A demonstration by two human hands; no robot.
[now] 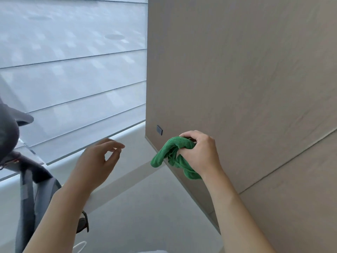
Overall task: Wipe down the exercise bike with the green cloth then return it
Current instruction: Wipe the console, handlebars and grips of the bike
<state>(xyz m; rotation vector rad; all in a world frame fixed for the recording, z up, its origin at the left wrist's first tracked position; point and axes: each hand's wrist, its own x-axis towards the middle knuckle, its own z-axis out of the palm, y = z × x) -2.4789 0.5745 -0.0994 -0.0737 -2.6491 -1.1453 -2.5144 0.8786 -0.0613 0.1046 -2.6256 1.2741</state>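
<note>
My right hand (198,154) is closed around a bunched green cloth (170,154), held in the air in front of the beige wall panel; loose folds hang below my fist. To its left, my left hand (99,161) is raised with fingers apart and curled, holding nothing. At the far left edge the dark grey exercise bike (27,189) shows only in part: a rounded dark top and a grey upright frame. My left forearm crosses in front of its lower part. Neither hand touches the bike.
A large window with white horizontal blinds (73,70) fills the upper left, above a white sill (127,139). The beige wall panel (237,70) fills the right side, with a small dark plate (159,129) near its corner. Pale floor lies below.
</note>
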